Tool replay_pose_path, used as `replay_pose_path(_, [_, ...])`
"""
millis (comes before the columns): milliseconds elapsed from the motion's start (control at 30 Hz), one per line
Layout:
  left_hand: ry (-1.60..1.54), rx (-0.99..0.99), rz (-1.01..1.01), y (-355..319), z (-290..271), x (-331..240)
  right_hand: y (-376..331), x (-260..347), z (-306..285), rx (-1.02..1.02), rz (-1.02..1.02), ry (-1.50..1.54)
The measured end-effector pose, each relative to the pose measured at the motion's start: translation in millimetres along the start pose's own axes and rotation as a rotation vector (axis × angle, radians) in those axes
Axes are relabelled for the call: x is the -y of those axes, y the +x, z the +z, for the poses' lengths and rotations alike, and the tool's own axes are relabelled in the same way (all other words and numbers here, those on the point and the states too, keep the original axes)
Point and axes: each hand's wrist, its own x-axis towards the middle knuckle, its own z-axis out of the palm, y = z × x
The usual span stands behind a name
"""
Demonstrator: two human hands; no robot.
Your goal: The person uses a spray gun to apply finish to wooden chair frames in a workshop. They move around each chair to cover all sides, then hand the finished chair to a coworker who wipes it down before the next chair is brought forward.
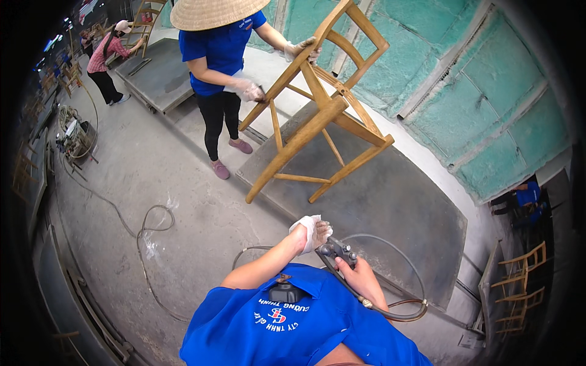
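A: What is held by the right hand [362, 279]?

B: A grey tool [337, 250]. Its body is wrapped by the bare fingers, which are closed on it.

A: And how is the left hand [320, 232] placed?

B: It is partly covered by a white glove [311, 230] and is held up just beside the tool. Whether the tool is touched by it cannot be told, nor can it be told whether its fingers are spread wide or kept narrow.

A: Where is the chair [314, 129] found?

B: Beyond the tool, tilted above the bench [390, 213]. Its seat frame is left open. It is held by a co-worker [210, 67] in a straw hat [217, 13]: the back is gripped by the upper gloved hand [303, 50], and the lower gloved hand [247, 89] is set close to a leg. Whether the bench is touched by any leg cannot be told.

A: Is a hose seen?

B: A dark hose [398, 251] is looped over the bench, and a brass fitting [365, 302] is seen near the right wrist. Another line [173, 215] is loosely looped on the floor [201, 213].

A: What is seen behind?

B: The wall [421, 36] is covered in green sheeting.
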Motion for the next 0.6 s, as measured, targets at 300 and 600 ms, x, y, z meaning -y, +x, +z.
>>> replay_pose_path(300, [-0.031,-0.013,0.009,-4.9,-12.5,-10.0,2.7,5.9,14.2,-0.015,0.031,0.001])
replay_pose_path(600, [-0.020,0.031,0.008,5.1,-14.7,-6.2,6.7,-8.1,11.3,-0.028,0.015,0.017])
